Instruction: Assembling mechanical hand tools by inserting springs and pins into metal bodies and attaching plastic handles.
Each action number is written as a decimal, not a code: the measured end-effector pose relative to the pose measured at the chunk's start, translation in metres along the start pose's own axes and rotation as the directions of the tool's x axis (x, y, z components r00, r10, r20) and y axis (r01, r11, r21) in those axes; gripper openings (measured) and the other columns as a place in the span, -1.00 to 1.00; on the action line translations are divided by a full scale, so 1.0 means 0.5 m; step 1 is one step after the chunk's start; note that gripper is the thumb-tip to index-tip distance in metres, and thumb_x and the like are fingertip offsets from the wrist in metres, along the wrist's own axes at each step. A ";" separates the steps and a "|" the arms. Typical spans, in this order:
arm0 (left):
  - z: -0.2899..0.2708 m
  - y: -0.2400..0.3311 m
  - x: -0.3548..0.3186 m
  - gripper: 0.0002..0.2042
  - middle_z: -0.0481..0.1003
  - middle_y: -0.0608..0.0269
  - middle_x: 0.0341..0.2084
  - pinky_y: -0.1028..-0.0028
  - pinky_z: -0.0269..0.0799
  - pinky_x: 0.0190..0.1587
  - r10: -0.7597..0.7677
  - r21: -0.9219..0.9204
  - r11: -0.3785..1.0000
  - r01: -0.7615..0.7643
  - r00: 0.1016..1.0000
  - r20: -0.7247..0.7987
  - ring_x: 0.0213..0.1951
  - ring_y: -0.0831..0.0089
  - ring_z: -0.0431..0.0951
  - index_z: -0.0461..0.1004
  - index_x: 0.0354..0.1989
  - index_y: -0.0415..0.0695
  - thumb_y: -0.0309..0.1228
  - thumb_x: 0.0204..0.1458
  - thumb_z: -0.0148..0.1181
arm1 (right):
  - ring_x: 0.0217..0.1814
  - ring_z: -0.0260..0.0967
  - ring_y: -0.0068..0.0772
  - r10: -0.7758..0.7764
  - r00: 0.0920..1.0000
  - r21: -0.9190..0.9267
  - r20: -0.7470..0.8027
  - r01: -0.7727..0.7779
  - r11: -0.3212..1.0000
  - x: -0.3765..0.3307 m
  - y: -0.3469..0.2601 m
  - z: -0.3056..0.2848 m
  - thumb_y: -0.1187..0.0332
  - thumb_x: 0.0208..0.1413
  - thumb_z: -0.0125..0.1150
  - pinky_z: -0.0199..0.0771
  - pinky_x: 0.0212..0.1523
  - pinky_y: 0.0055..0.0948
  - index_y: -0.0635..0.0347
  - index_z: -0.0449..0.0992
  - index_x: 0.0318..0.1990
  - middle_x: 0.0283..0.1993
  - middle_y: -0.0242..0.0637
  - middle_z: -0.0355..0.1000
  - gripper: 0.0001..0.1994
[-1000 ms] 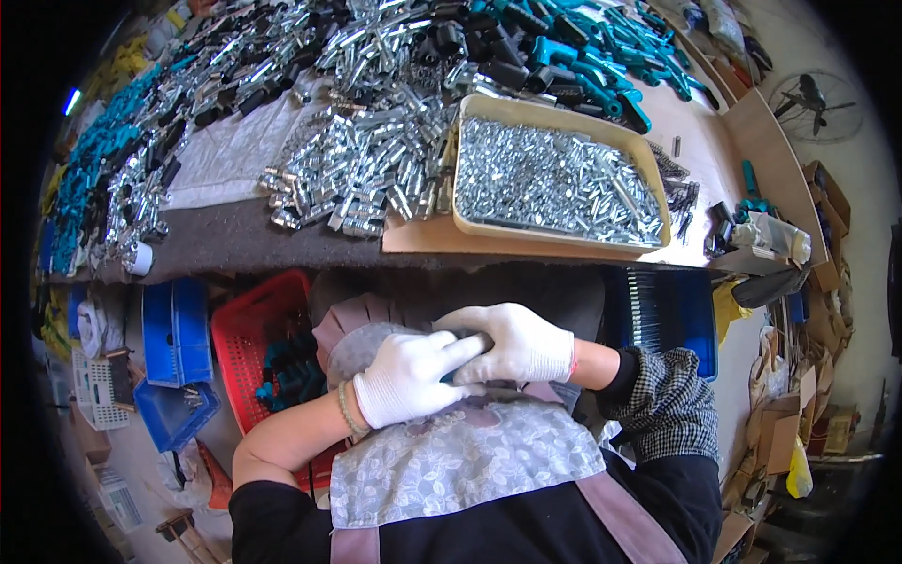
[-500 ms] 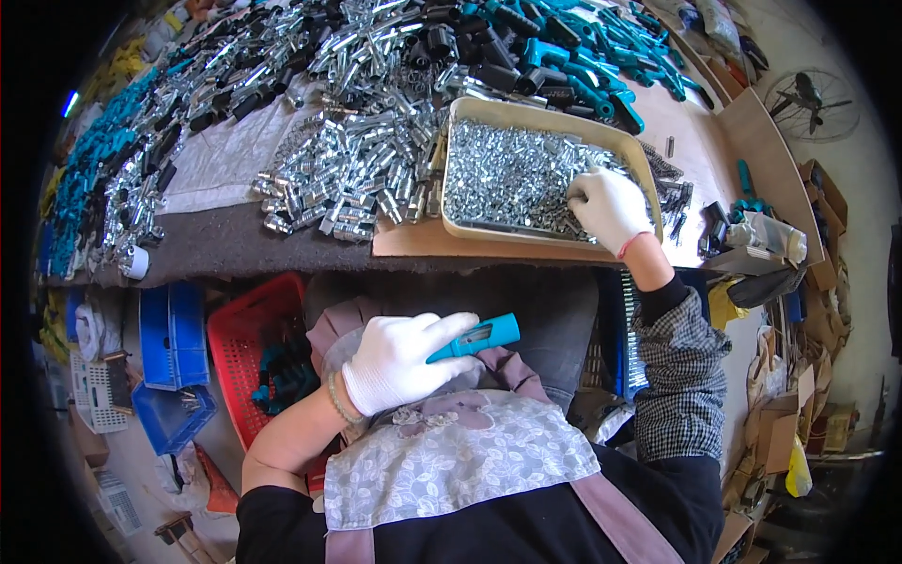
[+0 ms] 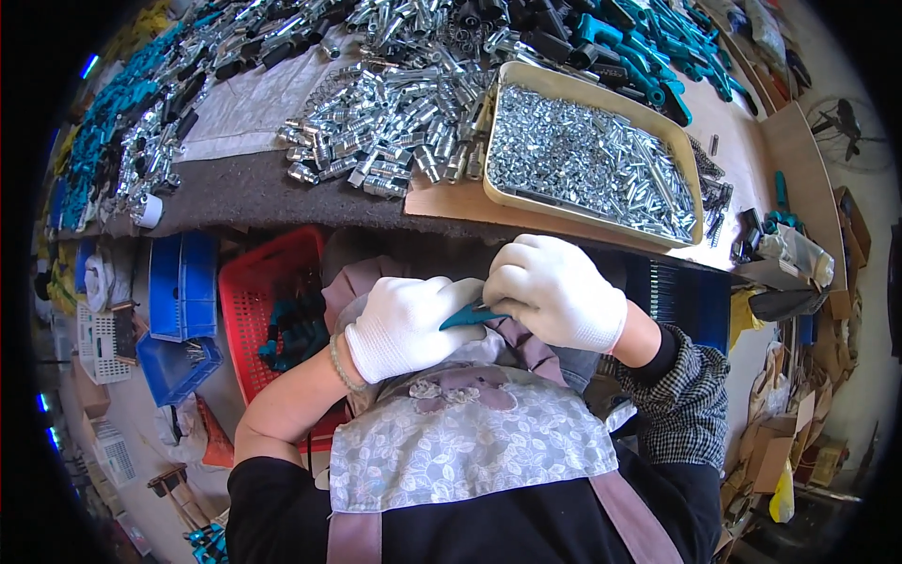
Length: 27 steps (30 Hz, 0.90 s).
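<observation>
Bright light glints on the metal parts (image 3: 385,136); fisheye edges curve into black.

This is a workshop. A big work table (image 3: 711,110) has heaps of shiny metal parts (image 3: 385,132) and blue-green plastic pieces (image 3: 648,61) on it. 1 tan tray (image 3: 583,219) is full of tiny metal bits (image 3: 583,150). Below sit a red basket (image 3: 246,320) with holes and some blue bins (image 3: 167,291). Cardboard boxes (image 3: 769,459) crowd the right side. The person (image 3: 451,531) wears a flowery apron (image 3: 479,461), and the left hand (image 3: 404,324) and right hand (image 3: 559,291) have white gloves (image 3: 371,350) on.
</observation>
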<state>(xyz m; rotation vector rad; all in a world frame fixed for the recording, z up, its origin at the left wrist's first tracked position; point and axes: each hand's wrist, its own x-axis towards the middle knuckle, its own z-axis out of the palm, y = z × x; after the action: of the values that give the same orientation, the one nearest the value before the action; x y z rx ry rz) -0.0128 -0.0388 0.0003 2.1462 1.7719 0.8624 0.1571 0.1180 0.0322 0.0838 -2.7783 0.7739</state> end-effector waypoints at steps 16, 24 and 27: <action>0.012 -0.009 -0.020 -0.63 0.53 0.20 -0.52 0.31 0.52 -0.44 0.024 0.051 0.998 -0.024 1.000 -0.001 -0.49 0.23 0.60 0.55 -0.17 -0.08 -0.15 -0.11 0.40 | -0.19 0.54 0.06 0.285 0.891 0.039 0.353 -0.319 0.947 0.056 -0.026 -0.005 0.24 -0.03 0.19 0.53 -0.14 -0.14 0.27 0.58 -0.33 -0.30 -0.04 0.54 -0.74; 0.001 -0.001 -0.021 -0.59 0.46 0.27 -0.54 0.37 0.48 -0.50 0.087 0.074 0.994 -0.086 0.996 -0.011 -0.53 0.31 0.58 0.51 -0.06 -0.04 -0.14 -0.06 0.35 | -0.32 0.50 -0.42 0.269 0.556 0.327 0.787 -0.744 0.582 0.033 0.054 0.006 0.00 0.08 0.37 0.51 -0.28 -0.42 0.40 0.55 -0.01 -0.32 -0.17 0.57 -0.44; 0.002 -0.002 -0.026 -0.59 0.46 0.26 -0.54 0.36 0.47 -0.50 0.088 0.098 0.991 -0.090 0.996 0.026 -0.53 0.31 0.57 0.50 -0.05 -0.04 -0.14 -0.05 0.34 | -0.50 0.39 -0.58 0.292 0.652 0.430 0.700 -0.711 0.556 0.008 0.051 0.033 0.05 0.07 0.39 0.41 -0.48 -0.53 0.42 0.55 -0.01 -0.46 -0.31 0.48 -0.46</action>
<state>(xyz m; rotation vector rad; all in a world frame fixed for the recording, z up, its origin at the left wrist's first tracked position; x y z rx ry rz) -0.0143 -0.0510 -0.0048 2.3036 1.7550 0.7836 0.1464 0.1317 0.0069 -0.5327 -2.8298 2.2718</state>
